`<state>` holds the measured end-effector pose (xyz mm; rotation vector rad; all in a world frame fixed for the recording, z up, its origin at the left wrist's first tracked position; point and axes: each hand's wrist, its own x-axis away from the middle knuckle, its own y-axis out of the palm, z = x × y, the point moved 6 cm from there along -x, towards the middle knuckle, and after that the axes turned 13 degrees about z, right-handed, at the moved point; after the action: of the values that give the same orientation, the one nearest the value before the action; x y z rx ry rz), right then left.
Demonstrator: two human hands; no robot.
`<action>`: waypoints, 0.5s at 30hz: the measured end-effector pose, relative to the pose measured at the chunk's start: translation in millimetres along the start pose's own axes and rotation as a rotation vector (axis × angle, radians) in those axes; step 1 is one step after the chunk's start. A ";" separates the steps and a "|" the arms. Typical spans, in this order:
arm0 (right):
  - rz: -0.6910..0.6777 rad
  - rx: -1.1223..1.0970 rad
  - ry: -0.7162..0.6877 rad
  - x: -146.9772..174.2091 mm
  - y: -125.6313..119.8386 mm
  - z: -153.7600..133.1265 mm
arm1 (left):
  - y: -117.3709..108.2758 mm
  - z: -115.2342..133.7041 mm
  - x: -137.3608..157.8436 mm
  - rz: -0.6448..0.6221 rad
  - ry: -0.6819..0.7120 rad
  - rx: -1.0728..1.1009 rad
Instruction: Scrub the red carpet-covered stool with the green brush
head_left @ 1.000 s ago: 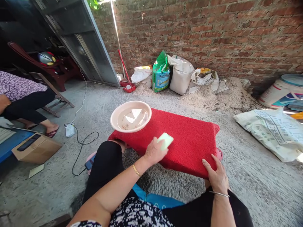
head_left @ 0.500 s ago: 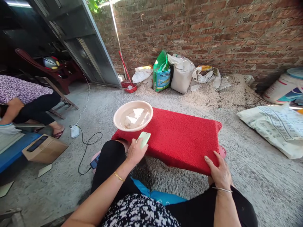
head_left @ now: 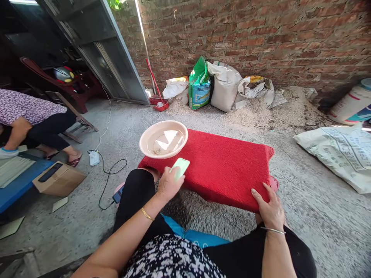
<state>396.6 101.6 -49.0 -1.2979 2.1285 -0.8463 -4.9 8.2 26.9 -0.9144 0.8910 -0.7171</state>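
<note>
My left hand (head_left: 170,183) is closed around a pale green, phone-shaped flat piece (head_left: 180,167) with rounded corners, held tilted over the near edge of the red cloth. Whether it is a phone, a case or a cover plate I cannot make out. The fuzzy red cloth (head_left: 223,164) covers a low bench in front of my knees. On its left end stands a pale pink basin (head_left: 164,139) of water, with bits of dirt at the bottom. My right hand (head_left: 270,206) rests on the cloth's near right corner, thumb and forefinger apart, holding nothing.
At left, a person (head_left: 31,112) sits by a blue table (head_left: 43,170) bearing stacked flat plates. A cardboard box (head_left: 62,181) and a power strip with cable (head_left: 94,158) lie on the floor. Sacks (head_left: 226,87) line the brick wall; another sack (head_left: 337,154) lies right.
My left hand has moved slightly right and up with the green piece, farther over the cloth. My right hand stays at the corner. The view has shifted a little.
</note>
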 end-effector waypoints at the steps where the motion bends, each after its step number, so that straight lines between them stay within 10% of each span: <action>1: 0.001 -0.004 0.000 -0.2 0.2 0.3 | 0.1 -8.5 -4.8 0.006 -0.040 -0.037; 5: -0.005 0.004 0.018 -0.7 0.8 2.6 | 11.3 8.9 15.2 -0.063 -0.005 -0.049; 11: -0.031 0.032 0.033 0.1 0.3 2.8 | 21.1 101.6 86.1 -0.310 0.512 0.263; 15: -0.027 0.021 0.023 0.7 0.2 1.2 | 8.0 66.6 51.0 -0.157 0.298 0.224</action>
<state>397.0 100.8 -50.0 -1.3149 2.1182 -0.8964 77.9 -6.8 24.2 -0.6919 0.9830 -1.0870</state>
